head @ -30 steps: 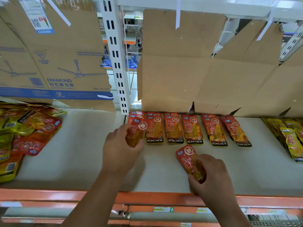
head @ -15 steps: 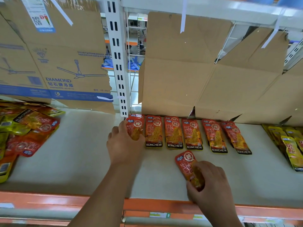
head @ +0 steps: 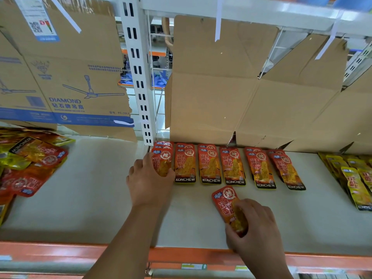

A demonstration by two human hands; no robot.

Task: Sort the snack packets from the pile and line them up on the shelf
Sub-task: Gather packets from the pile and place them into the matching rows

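Though near shelf lip (head: 60,252), right hand (head: 256,228)

Row of packets (head: 210,166) lies along shelf (head: 90,188) rear, before cardboard (head: 211,97). Pile (head: 36,158) at left, second group (head: 354,182) at right. Single packet (head: 224,200) before row.

Red KONCHEW packets (head: 221,166) lie flat in a row at 12 o'clock on your shelf (head: 90,188). Your left hand (head: 147,182) holds the end packet (head: 163,162) at the row's 9 o'clock; your right hand (head: 255,228) grips a tilted packet (head: 227,202) at its 6 o'clock. The mixed pile (head: 30,162) sits at 9 o'clock, yellow packets (head: 354,182) at 3.
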